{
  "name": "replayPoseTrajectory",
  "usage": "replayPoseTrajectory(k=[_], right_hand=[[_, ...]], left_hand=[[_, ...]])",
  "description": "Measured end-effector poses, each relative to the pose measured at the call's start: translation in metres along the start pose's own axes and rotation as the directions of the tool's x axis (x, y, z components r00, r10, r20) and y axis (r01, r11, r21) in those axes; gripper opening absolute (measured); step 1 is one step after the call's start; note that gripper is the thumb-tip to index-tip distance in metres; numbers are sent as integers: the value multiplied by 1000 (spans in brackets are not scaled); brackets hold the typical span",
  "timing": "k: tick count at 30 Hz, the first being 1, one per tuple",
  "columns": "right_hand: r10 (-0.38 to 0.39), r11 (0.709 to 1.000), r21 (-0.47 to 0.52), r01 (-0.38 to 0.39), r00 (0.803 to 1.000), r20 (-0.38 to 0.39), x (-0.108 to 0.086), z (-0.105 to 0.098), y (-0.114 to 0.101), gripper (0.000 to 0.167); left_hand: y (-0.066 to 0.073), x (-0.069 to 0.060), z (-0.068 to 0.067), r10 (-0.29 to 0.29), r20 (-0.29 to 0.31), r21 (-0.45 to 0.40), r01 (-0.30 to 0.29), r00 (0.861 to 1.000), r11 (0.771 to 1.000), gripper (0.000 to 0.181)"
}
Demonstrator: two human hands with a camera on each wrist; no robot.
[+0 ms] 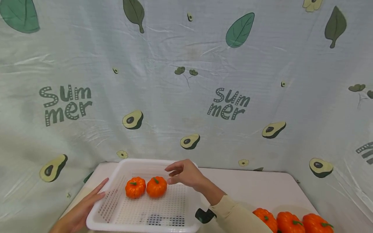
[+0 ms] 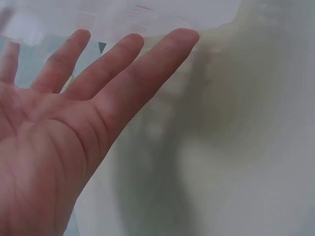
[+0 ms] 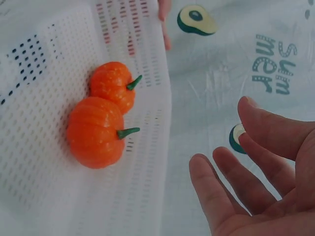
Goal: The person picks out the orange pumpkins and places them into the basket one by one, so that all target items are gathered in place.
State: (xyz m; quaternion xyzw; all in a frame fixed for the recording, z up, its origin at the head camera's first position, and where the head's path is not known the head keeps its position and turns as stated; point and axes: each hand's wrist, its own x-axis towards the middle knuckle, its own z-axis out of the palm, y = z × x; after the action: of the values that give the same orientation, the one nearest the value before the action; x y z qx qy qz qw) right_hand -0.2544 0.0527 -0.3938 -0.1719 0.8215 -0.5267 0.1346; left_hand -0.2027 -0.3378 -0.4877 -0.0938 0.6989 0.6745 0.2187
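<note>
Two small orange pumpkins with green stems lie side by side in a white perforated plastic basket (image 1: 116,220): a left pumpkin (image 1: 135,187) and a right pumpkin (image 1: 156,187). My right hand (image 1: 186,174) hovers over the basket just right of the right pumpkin, fingers loosely bent and holding nothing; the right wrist view shows a gap between this hand (image 3: 261,172) and both pumpkins. Along the basket's left side, my left hand (image 1: 84,207) has its fingers extended against the outer wall. In the left wrist view its fingers (image 2: 147,69) are straight, with fingertips at the basket's underside.
Several more orange pumpkins (image 1: 289,222) sit at the table's front right. The pale table (image 1: 247,184) extends right of the basket. Behind it hangs a light curtain (image 1: 163,97) printed with leaves, avocados and lettering. A black wrist strap (image 1: 205,216) shows by the right sleeve.
</note>
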Motion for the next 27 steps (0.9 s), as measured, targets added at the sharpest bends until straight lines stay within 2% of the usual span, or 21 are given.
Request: replayPoseTrajectory(k=[6, 13, 15, 20, 23, 27], right_hand=[[3, 999, 34, -4, 1000, 26, -16, -19, 9, 30], [16, 999, 42, -16, 1000, 7, -35, -43, 31, 31], [16, 999, 43, -16, 1000, 2, -41, -50, 37, 32], [9, 996, 84, -8, 1000, -3, -58, -71, 48, 39], [23, 995, 96, -22, 1000, -11, -69, -84, 55, 40], [68, 994, 91, -65, 997, -32, -85, -102, 65, 39]], left_hand=[[0, -2, -7, 16, 85, -28, -13, 996, 1000, 83], [1, -2, -9, -15, 84, 0, 16, 996, 1000, 83], [1, -3, -12, -9, 111, -4, 9, 994, 1000, 82], [0, -4, -17, 14, 177, -84, 1, 984, 996, 78], [-1, -5, -18, -6, 190, -152, 36, 982, 988, 78], [-2, -5, -18, -14, 185, -191, 50, 983, 980, 77]])
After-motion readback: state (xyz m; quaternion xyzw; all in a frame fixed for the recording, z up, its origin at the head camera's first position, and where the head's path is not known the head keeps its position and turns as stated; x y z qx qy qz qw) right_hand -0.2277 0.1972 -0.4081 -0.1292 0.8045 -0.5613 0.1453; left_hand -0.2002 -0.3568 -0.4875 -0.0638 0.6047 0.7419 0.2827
